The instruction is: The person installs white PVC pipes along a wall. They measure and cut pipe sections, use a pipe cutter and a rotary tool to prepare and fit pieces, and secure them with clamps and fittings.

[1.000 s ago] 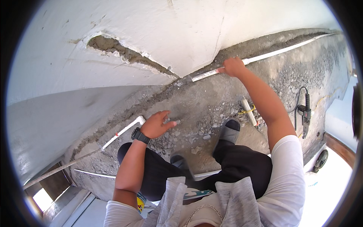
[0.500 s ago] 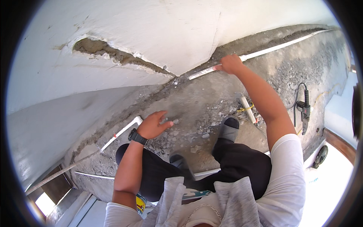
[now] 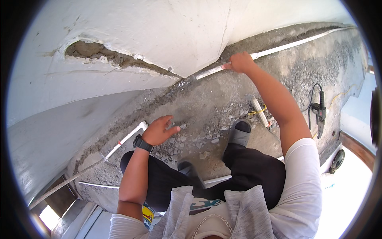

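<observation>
With its fingers wrapped round it, my right hand (image 3: 241,62) grips a long white plastic pipe (image 3: 290,45). The pipe lies along a groove chiselled at the foot of the white wall; its near end stops close to the wall's corner. My left hand (image 3: 160,129), a black watch on the wrist, hovers over the rubble with fingers apart and nothing in them. Beside that hand is a shorter white pipe (image 3: 128,136) with an elbow at its upper end and a red band partway down.
A power tool (image 3: 319,113) with a black cable lies on the floor at right. Near my foot sits a white power strip (image 3: 260,112) with a yellow cord tied round it. Broken rubble (image 3: 207,137) covers the floor before me. A long gash (image 3: 115,55) is cut into the wall.
The whole view has shifted slightly, and the pipe's near end shows a little further left. My right hand keeps its grip on the pipe; my left hand stays open.
</observation>
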